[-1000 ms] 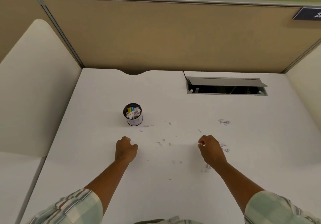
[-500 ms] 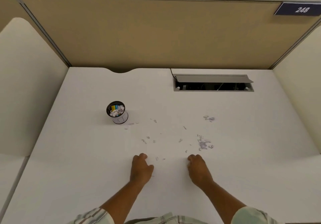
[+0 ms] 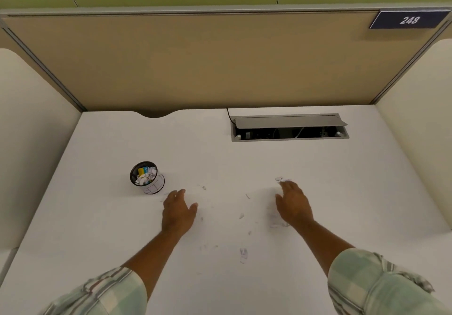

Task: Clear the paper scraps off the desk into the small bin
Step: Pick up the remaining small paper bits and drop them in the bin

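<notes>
A small round bin (image 3: 147,178) with a black rim stands on the white desk (image 3: 244,160), left of centre, filled with crumpled white and coloured paper. Tiny paper scraps lie scattered across the desk; one small cluster (image 3: 280,179) sits just beyond my right fingertips and another scrap (image 3: 243,253) lies nearer me. My left hand (image 3: 178,210) rests flat on the desk, fingers apart, just right of and nearer than the bin. My right hand (image 3: 293,204) lies flat too, fingers spread, holding nothing.
An open cable hatch (image 3: 289,127) with a raised grey lid is set into the desk at the back right. Tan partition panels wall in the back, cream side screens the left and right. A number plate reading 248 (image 3: 409,20) hangs top right.
Both hands have moved forward and apart from their closed pose near me. They now lie flat with spread fingers, the left near the bin, the right by the far cluster.
</notes>
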The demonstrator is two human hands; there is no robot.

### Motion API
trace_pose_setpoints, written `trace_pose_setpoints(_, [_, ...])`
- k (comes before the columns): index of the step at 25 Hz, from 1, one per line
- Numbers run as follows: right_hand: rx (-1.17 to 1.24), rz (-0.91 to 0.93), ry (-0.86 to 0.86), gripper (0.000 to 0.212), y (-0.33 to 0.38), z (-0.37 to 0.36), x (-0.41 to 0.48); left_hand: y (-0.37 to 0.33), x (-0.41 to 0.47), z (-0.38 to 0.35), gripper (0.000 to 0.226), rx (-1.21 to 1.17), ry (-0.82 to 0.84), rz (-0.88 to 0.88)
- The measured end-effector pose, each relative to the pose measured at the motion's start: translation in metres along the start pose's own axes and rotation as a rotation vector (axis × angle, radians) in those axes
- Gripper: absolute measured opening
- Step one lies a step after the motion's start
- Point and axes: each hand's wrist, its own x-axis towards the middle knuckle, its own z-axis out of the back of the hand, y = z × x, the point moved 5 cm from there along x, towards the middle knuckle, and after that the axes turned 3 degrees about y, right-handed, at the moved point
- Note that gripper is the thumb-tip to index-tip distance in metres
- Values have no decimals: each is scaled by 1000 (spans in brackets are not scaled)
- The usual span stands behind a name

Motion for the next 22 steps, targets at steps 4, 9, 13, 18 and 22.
trace_pose_setpoints(4, [-148,-14,151,70,-14,11,47,5,37,2,82,109,73,36])
trace_pose_setpoints(9, [-196,17,328,82,-22,-12,64,12,34,-23,89,106,170,58])
trace_pose_setpoints(13, [-217,68,332,83,-18,-45,35,-1,8,-52,86,115,179,-59])
trace_pose_setpoints(18, [-189,157,322,82,0,-80,-29,-25,-33,-87,85,247,203,-239])
trace_pose_setpoints(22, [-193,208,341,83,17,-106,-85,-23,-73,-106,87,389,216,-345])
